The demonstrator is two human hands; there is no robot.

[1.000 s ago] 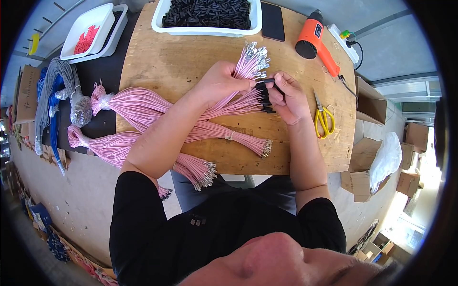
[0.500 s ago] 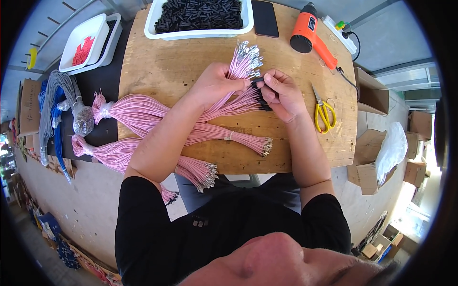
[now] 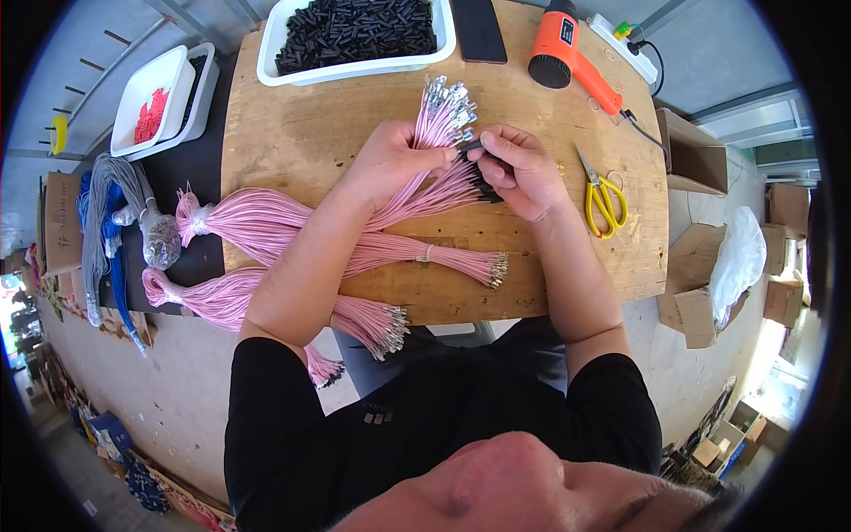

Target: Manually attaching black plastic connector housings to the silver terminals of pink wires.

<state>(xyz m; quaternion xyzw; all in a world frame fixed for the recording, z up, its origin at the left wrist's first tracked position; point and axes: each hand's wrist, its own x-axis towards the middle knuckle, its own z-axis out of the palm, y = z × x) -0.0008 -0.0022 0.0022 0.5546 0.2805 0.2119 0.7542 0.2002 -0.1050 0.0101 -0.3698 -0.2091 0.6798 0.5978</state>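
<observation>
A bunch of pink wires (image 3: 429,129) with bare metal terminals fanned upward is gripped in my left hand (image 3: 397,161). My right hand (image 3: 519,168) pinches a short black sleeve (image 3: 473,146) beside my left fingertips, at the bunch's right side. Whether a wire end sits inside that sleeve is too small to tell. Other wires (image 3: 443,188) of the bundle fan out to the right beneath my hands and end in black sleeves (image 3: 485,191). Nearer to me lie a tied pink bundle (image 3: 461,259) and another (image 3: 368,324), both with metal tips.
A white tub (image 3: 355,73) of black sleeves, a dark phone (image 3: 479,31) and an orange heat gun (image 3: 567,55) stand along the back. Yellow-handled scissors (image 3: 605,199) lie right. Grey wires (image 3: 133,182) and a white tray (image 3: 142,84) with red pieces are left.
The view has shifted slightly. Both hands keep their grip, the right one still pinching the black sleeve close to the left fingertips.
</observation>
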